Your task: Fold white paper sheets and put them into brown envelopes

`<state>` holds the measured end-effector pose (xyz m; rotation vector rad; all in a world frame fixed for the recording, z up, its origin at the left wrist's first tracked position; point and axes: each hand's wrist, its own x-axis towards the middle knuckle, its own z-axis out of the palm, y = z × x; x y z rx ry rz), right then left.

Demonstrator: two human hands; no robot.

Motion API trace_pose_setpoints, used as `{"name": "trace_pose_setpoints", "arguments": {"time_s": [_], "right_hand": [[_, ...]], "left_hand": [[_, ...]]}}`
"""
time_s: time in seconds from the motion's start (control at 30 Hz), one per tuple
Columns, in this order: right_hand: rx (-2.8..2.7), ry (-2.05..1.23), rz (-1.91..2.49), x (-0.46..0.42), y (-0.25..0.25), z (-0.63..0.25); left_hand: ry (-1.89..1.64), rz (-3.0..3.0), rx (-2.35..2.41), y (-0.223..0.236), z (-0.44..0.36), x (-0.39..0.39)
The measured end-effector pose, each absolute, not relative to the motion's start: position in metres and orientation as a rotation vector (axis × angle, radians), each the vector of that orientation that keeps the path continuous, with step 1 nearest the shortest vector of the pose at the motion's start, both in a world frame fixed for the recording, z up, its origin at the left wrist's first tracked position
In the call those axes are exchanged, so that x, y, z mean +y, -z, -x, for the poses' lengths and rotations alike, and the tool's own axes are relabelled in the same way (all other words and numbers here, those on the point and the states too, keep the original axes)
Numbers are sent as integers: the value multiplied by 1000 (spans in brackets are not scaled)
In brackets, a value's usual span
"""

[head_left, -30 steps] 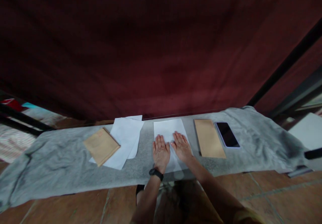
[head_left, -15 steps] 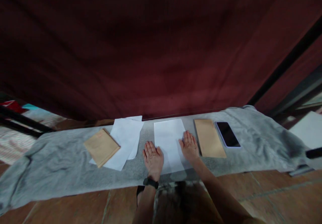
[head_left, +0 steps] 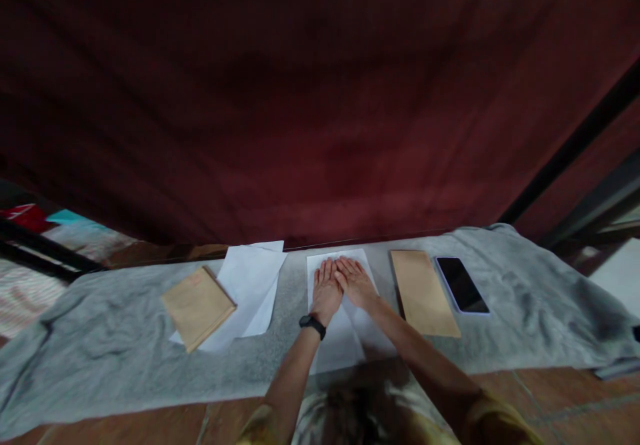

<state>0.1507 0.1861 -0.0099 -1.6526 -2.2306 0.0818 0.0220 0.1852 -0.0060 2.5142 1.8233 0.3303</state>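
Left hand and right hand, formerly apart near the side edges of the paper, now meet on its upper half, open, fingers extended, grasping nothing; pressure appears centred. Paper lies on grey cloth.

Deep red, shading almost to black at the top of the frame, colours the hanging fabric. Mottled grey marks the cloth across the lower frame. The sheet at centre is plain white, as are the loose papers left of centre. Tan colours the square packet at lower left and the envelope right of centre. The phone has a black screen and lilac edge; the wristwatch is black. Orange-brown floor tiles at the bottom carry paler lines
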Motion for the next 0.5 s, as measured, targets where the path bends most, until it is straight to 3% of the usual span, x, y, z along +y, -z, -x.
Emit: {"name": "trace_pose_setpoints", "arguments": {"time_s": [0.17,0.5], "right_hand": [[-2286,-30,1660,204,19,-152],[-2090,-23,1931,215,31,-151]], "left_hand": [[-231,-2489,1856,16,-18,207],[-369,-2336,2096,25,-11,214]]}}
